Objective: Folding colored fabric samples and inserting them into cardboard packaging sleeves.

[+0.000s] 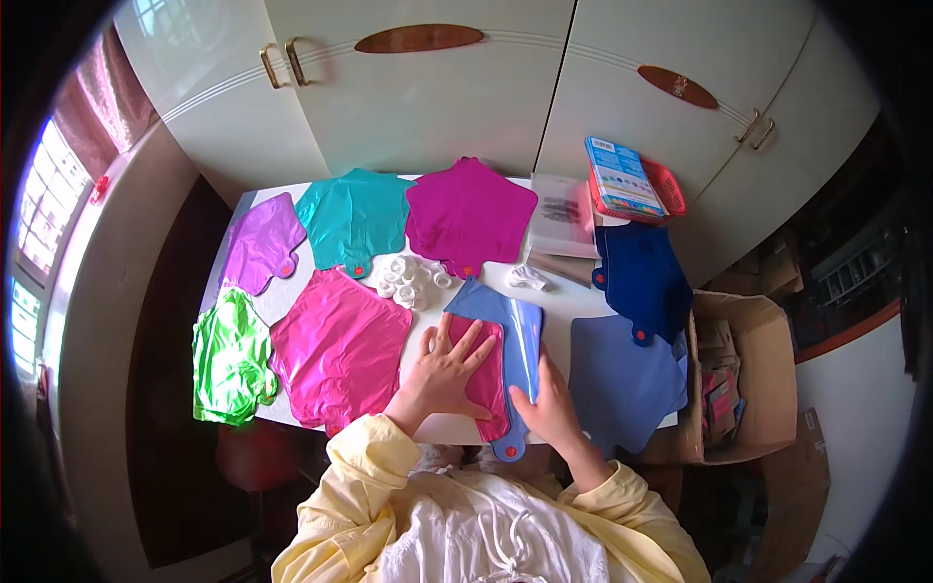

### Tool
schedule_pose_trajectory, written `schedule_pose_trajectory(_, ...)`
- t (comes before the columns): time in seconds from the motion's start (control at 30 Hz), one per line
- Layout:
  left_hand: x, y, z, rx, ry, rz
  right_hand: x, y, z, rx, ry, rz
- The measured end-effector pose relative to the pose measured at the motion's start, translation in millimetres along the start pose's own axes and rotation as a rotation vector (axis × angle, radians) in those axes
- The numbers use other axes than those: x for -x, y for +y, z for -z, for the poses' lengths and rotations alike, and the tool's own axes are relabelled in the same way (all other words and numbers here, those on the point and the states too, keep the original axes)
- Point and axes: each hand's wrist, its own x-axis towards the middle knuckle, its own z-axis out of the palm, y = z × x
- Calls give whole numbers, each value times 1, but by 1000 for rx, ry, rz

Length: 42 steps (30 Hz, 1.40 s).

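Observation:
My left hand [445, 369] lies flat with fingers spread on a folded pink foil balloon [486, 381], which rests on a folded light blue foil balloon [517, 335] at the table's near edge. My right hand [547, 403] presses on the light blue balloon's lower right side, next to the pink piece. Both hands push down on the flat foil; neither grips anything.
Flat foil balloons cover the white table [559, 301]: green [229, 360], large pink [338, 348], purple [260, 243], teal [355, 219], magenta [468, 214], dark blue [641, 277], blue [622, 379]. White rings [408, 277] lie mid-table. A red basket [649, 194] holds a blue packet. An open cardboard box [739, 379] stands right.

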Motion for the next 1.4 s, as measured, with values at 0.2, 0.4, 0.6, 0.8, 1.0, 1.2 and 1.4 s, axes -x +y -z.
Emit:
schedule_pose_trajectory(0.2,0,0,0,-8,0,7,7,-3,7,260,-56,-186)
schedule_pose_trajectory(0.4,1,0,0,-2,10,1,8,-14,2,327,-102,-193)
schedule_pose_trajectory(0.6,1,-2,-6,-21,60,-10,20,-21,-12,213,-67,67)
schedule_pose_trajectory(0.8,0,-4,-10,-26,61,-15,23,-21,-28,311,-110,158)
schedule_pose_trajectory(1.0,1,-4,-12,14,92,-15,25,-19,-30,456,-154,208)
schedule_pose_trajectory(1.2,-4,-11,-13,114,121,-5,25,-17,-32,478,-144,222)
schedule_pose_trajectory(1.4,-20,-2,-7,572,349,253,23,-18,-32,501,-124,237)
